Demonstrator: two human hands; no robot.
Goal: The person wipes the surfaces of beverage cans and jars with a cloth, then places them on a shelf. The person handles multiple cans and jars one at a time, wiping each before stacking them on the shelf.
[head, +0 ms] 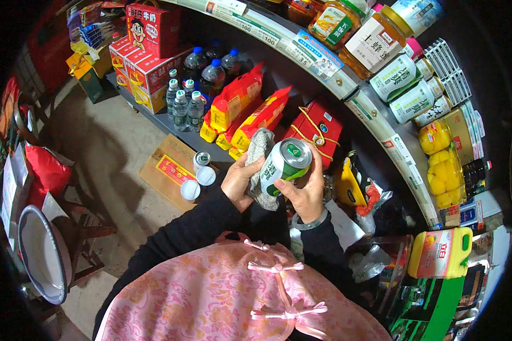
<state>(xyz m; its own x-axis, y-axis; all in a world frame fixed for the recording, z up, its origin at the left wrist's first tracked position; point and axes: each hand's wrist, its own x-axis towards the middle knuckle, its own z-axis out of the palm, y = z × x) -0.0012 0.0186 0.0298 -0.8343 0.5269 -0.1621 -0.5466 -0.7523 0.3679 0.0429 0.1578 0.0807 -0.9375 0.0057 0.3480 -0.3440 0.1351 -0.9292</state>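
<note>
My right hand [305, 192] grips a white and green drink can [273, 166], its silver lid and green pull tab tilted up towards me. A grey cloth [260, 147] is bunched in my left hand [239, 183], pressed along the can's left side. Part of the cloth hangs below the can. On a flat cardboard box [166, 160] on the floor stands another can [202, 159], beside two round whitish lids or can ends [205, 175]. Just beyond my hands a red gift box [318, 128] with a gold cord sits on the low shelf.
The low shelf [143, 106] holds bottles [180, 111], red and yellow packets [234, 102] and milk cartons [143, 64]. An upper shelf edge [324, 76] curves overhead, carrying jars [375, 40] and more cans [394, 79]. An enamel basin [42, 255] rests left on a wooden stool [89, 232]. A yellow jug [437, 253] stands right.
</note>
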